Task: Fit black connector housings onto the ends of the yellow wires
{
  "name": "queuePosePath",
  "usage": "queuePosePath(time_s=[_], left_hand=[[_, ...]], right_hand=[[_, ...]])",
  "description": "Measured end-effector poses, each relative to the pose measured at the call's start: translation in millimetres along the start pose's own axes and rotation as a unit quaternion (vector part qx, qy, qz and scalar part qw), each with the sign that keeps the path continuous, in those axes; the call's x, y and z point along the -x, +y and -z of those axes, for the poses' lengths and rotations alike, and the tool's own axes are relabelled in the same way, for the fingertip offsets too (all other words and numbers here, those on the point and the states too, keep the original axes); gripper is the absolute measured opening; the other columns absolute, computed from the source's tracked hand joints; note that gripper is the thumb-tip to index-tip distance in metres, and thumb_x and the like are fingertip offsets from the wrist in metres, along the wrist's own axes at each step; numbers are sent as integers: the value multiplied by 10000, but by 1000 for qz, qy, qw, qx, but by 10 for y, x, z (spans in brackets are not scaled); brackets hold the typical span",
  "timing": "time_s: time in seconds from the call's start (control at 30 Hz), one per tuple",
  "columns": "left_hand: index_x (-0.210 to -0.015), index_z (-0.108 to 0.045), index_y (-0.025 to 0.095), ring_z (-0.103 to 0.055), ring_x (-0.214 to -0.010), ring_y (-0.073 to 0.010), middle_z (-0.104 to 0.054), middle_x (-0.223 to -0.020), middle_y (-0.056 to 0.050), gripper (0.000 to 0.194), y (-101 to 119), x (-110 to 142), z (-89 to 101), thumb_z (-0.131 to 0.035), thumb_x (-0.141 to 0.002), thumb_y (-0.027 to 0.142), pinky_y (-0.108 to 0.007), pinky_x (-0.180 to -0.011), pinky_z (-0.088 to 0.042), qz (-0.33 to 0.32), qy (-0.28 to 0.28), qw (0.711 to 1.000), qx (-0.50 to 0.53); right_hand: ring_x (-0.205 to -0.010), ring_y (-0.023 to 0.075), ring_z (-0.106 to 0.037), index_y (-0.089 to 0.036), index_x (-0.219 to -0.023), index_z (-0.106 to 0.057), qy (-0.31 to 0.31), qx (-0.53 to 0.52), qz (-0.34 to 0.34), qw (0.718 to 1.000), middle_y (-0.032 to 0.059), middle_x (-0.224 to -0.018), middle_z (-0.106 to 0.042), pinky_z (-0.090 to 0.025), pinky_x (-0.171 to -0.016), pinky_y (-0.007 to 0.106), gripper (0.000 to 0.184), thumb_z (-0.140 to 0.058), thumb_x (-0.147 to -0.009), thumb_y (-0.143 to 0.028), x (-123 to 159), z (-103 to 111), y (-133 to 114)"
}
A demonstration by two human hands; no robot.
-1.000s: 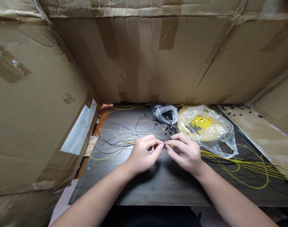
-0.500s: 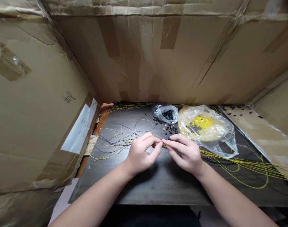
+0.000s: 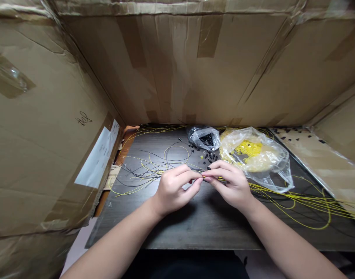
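Note:
Near the table's middle, the fingertips of my left hand (image 3: 177, 190) and my right hand (image 3: 231, 186) meet. Each hand is closed in a pinch; a speck of yellow shows between the tips, but the held piece is too small to make out. Thin yellow wires (image 3: 284, 198) lead from the right edge toward my right hand. Loose ends of black and yellow wires (image 3: 145, 174) fan out left of my left hand. A small red thing (image 3: 190, 181) shows partly behind my left fingers. Small black pieces (image 3: 211, 156) lie just beyond my right hand, beside a tiny yellow clip (image 3: 201, 157).
At the back, a clear bag of small black parts (image 3: 206, 140) stands beside a larger clear bag of yellow parts (image 3: 248, 149). Cardboard walls (image 3: 177, 73) enclose the dark table (image 3: 171, 236). More black bits lie on the cardboard flap (image 3: 314, 155) at right.
Both hands' fingertips have shifted slightly to the right. My right thumb and forefinger have come together in a tighter pinch. The bags and wires lie as before.

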State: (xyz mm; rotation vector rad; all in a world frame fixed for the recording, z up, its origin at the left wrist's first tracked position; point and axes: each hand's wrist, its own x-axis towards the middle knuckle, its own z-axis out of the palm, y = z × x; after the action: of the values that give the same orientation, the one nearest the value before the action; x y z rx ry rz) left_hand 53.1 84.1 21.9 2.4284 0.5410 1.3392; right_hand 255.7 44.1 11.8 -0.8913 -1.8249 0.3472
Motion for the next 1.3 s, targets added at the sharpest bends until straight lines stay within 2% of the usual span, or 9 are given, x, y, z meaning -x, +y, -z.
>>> queuePosePath(time_s=[0.23, 0.37, 0.53, 0.9, 1.13, 1.3], left_hand=[[-939, -691, 137, -559, -653, -104, -643, -755, -34, 119, 26, 5, -22, -653, -839, 86, -229, -614, -459, 13, -1, 999, 29], [-867, -702, 143, -524, -613, -89, -608, -680, -9, 58, 57, -16, -36, -654, -853, 114, -214, -583, -426, 56, 4, 997, 55], [-821, -710, 154, -486, -584, -81, -604, -668, -2, 75, 56, -38, -27, -653, -871, 162, -210, -551, -389, 104, -1, 992, 71], [-817, -700, 152, -514, -638, -85, -603, -687, -1, 81, 35, -23, -41, -645, -875, 163, -217, -622, -409, 110, -19, 992, 51], [-773, -690, 151, -466, -577, -84, -570, -668, 5, 173, 48, -85, 10, -631, -896, 258, -217, -532, -358, 217, -45, 964, 147], [-770, -699, 151, -472, -583, -89, -570, -664, 1, 174, 39, -88, 4, -642, -884, 269, -214, -528, -359, 232, -56, 955, 174]], right_hand=[[-768, 142, -605, -209, -1022, -716, 13, -9, -1, 1000, 39, -889, -615, -491, -656, 272, 209, -667, -864, -80, 3, -25, -8], [-745, 136, -599, -205, -1007, -713, 11, -11, -3, 1000, 35, -882, -606, -486, -640, 268, 187, -666, -867, -89, 6, -29, -20], [-769, 137, -600, -197, -1037, -705, 9, 19, 21, 1000, 46, -906, -604, -494, -655, 266, 209, -666, -867, -81, 5, -9, -28], [-812, 142, -611, -196, -1067, -679, -5, 96, 60, 994, 61, -944, -614, -518, -689, 268, 237, -657, -871, -66, 34, 1, 8], [-797, 142, -615, -199, -1049, -698, 11, 67, 27, 997, 59, -924, -616, -519, -680, 274, 201, -648, -887, -92, -12, 43, -9], [-774, 147, -626, -206, -1050, -701, 5, 73, 34, 997, 59, -926, -622, -525, -663, 282, 196, -667, -878, -117, -1, 37, -16]])
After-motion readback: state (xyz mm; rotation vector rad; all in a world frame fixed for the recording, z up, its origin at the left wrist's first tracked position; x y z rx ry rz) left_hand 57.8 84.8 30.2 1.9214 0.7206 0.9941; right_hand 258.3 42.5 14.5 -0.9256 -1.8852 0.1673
